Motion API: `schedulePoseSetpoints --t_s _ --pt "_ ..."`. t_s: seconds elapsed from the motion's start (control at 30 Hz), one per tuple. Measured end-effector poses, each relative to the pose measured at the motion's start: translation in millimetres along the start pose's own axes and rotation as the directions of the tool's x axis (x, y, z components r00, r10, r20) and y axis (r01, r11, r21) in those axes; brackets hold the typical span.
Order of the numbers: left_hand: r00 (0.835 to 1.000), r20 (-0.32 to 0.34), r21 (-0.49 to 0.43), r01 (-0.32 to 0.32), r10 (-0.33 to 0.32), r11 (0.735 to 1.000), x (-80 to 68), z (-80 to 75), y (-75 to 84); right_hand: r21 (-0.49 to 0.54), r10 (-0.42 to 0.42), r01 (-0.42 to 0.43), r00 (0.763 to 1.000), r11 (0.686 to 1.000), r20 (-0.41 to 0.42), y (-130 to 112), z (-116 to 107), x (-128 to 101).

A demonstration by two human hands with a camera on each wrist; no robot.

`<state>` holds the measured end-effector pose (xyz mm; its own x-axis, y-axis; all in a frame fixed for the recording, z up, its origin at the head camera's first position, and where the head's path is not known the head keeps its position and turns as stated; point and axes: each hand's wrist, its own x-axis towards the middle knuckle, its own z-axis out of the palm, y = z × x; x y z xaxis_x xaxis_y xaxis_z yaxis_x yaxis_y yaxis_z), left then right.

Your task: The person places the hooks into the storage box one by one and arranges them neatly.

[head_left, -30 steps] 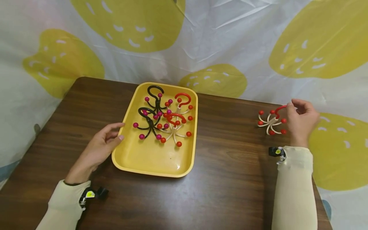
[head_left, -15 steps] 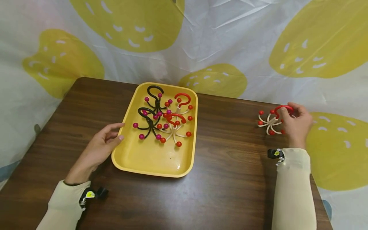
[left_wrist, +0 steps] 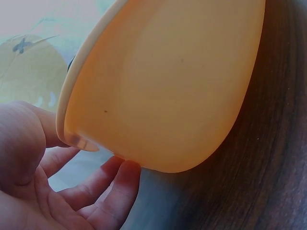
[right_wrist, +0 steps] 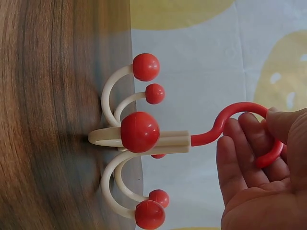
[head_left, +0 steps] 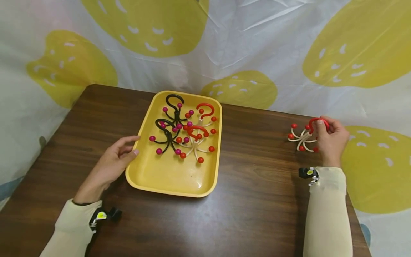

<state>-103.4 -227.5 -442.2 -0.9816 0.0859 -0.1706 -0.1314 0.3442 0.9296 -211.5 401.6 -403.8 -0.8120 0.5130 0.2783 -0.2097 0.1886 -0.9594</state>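
My right hand [head_left: 334, 141] pinches the red hook of a multi-prong hanging hook [head_left: 302, 138] at the table's far right. Cream prongs curve out from its stem [right_wrist: 172, 142] and end in red balls. The right wrist view shows my thumb and fingers around the red hook [right_wrist: 240, 106], with the prongs close to the tabletop. My left hand [head_left: 112, 162] holds the left side of a yellow tray [head_left: 163, 178], thumb at the rim and fingertips against the outer wall [left_wrist: 129, 165]. Inside the tray stand two black hanging hooks [head_left: 168, 137] with magenta balls and two cream-and-red ones [head_left: 196, 145].
The dark wood table [head_left: 250, 207] meets a white curtain [head_left: 257, 46] with yellow fruit prints along its back and right edges. Bare tabletop lies between the tray and my right hand. The tray's front half holds nothing.
My right hand has shifted left and further around the red hook, and the hanging hook has turned slightly. The left hand stays at the tray. The head view has shifted a little.
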Motion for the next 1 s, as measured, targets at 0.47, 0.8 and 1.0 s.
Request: schedulePoseSetpoints --t_s 0.47,0.8,1.0 --pt "1.000 -0.005 0.008 -0.006 0.006 1.000 1.9 0.7 -0.2 0.138 0.023 -0.025 1.000 0.990 0.010 -1 -2 -2" --pt "1.000 -0.001 0.021 -0.007 0.007 1.000 0.0 -0.4 -0.1 0.080 -0.025 0.023 0.999 0.997 0.027 -10 6 -10" --pt "0.999 -0.001 0.006 -0.042 0.042 0.999 0.9 -0.7 -2.3 0.095 -0.082 0.079 0.996 0.992 0.030 -18 15 -14"
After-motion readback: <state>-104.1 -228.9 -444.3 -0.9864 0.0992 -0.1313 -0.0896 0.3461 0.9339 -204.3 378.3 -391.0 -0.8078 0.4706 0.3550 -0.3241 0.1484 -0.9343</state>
